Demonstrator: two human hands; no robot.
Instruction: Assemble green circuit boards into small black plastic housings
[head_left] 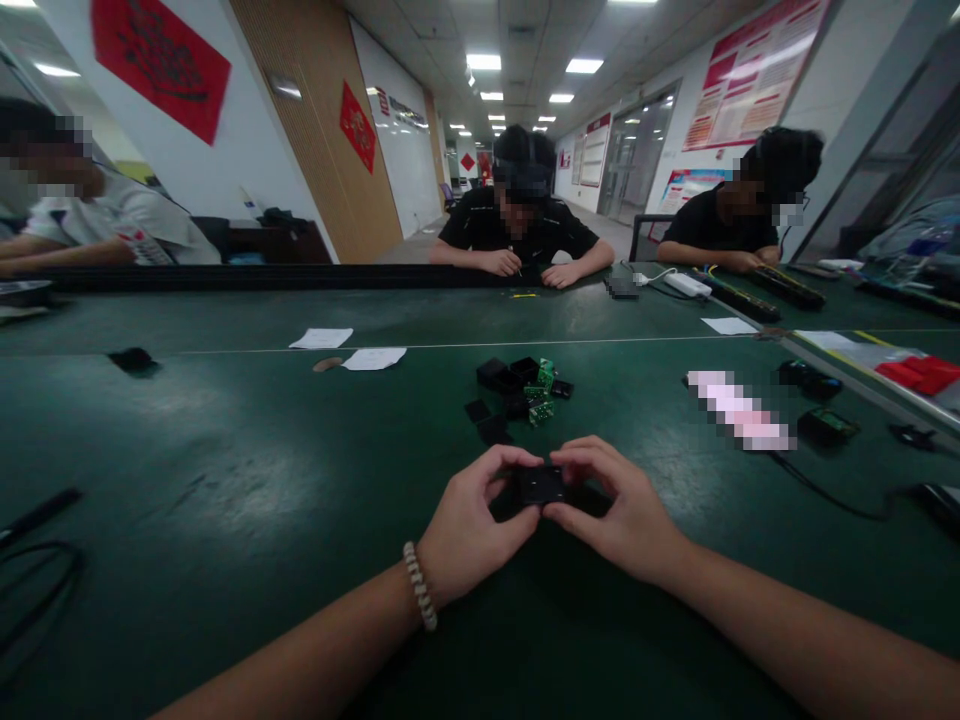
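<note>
Between my two hands, low over the green table, is a small black rectangular plastic case. My left hand, with a beaded bracelet at the wrist, pinches its left side between thumb and fingers. On the other side my right hand closes thumb and fingertips on its right edge. Small marks show on the case's upper face, too fine to make out. Just beyond my fingers lies a pile of black plastic housings and green circuit boards, with flat black pieces at its near side.
To the right lie a blurred-out pink and white device with a cable and a black box with a green board. White papers rest further back. A black cable is at left. Three people sit around the table, one straight across.
</note>
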